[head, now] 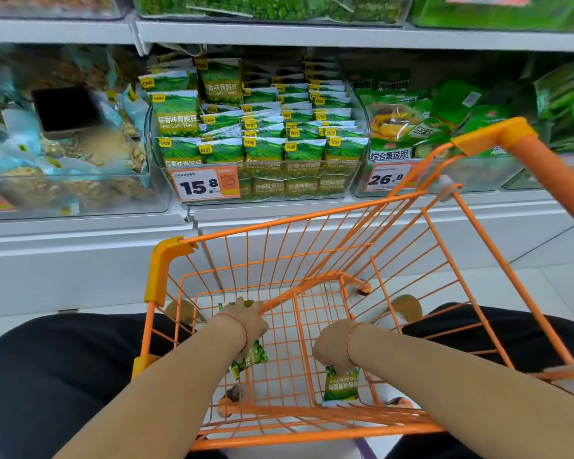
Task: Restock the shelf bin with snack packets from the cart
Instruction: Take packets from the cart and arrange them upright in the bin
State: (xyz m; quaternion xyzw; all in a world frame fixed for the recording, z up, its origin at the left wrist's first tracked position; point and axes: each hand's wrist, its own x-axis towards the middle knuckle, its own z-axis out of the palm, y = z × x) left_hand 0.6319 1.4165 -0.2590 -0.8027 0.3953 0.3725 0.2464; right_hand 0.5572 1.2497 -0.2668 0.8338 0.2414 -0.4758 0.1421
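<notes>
Both my hands reach down into the orange wire cart [166, 266]. My left hand [246, 323] grips green garlic-pea snack packets [251, 357], which stick out above and below the fist. Near the cart floor, my right hand [330, 346] holds another green packet [341, 385] hanging below the fingers. Straight ahead on the shelf stands the clear bin [352, 180] with a 15.8 price tag, filled with rows of the same green packets [265, 150].
A clear bin of pale blue nut packets [80, 193] stands to the left, and a bin of green vegetable-chip bags [408, 127] with a 26.8 tag to the right. The cart's orange handle [544, 160] rises at right. My knees flank the cart on the white floor.
</notes>
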